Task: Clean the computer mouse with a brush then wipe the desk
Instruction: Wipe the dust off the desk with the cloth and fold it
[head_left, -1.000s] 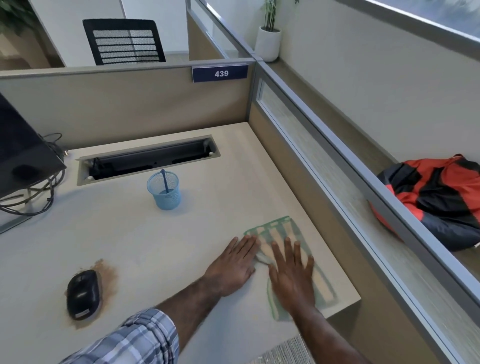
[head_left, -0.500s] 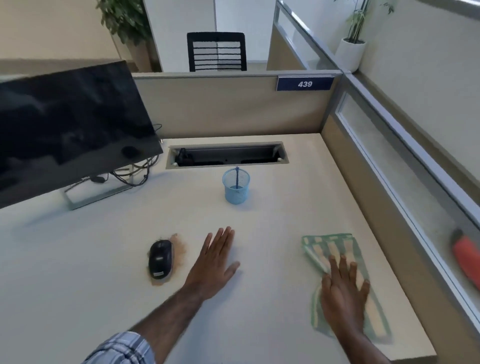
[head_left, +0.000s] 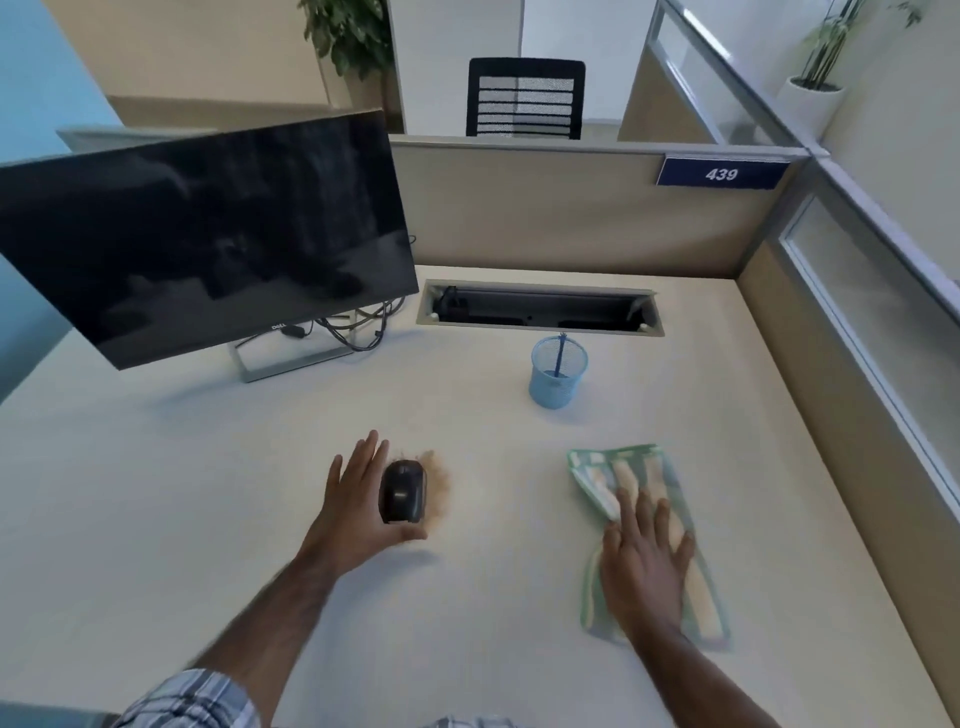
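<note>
A black computer mouse lies on the pale desk amid a patch of brown dust. My left hand is cupped against the mouse's left side, fingers straight and apart, thumb curled at its near end. A green and cream striped cloth lies to the right. My right hand rests flat on the cloth, fingers spread. A brush with a dark blue handle stands in a light blue mesh cup further back.
A dark monitor on a silver stand fills the back left, with cables behind it. An open cable slot runs along the back of the desk. Beige partitions wall in the back and right sides.
My left hand left the cloth and moved left across the desk to the mouse. My right hand stayed flat on the cloth. The view swung left, bringing the monitor in.
</note>
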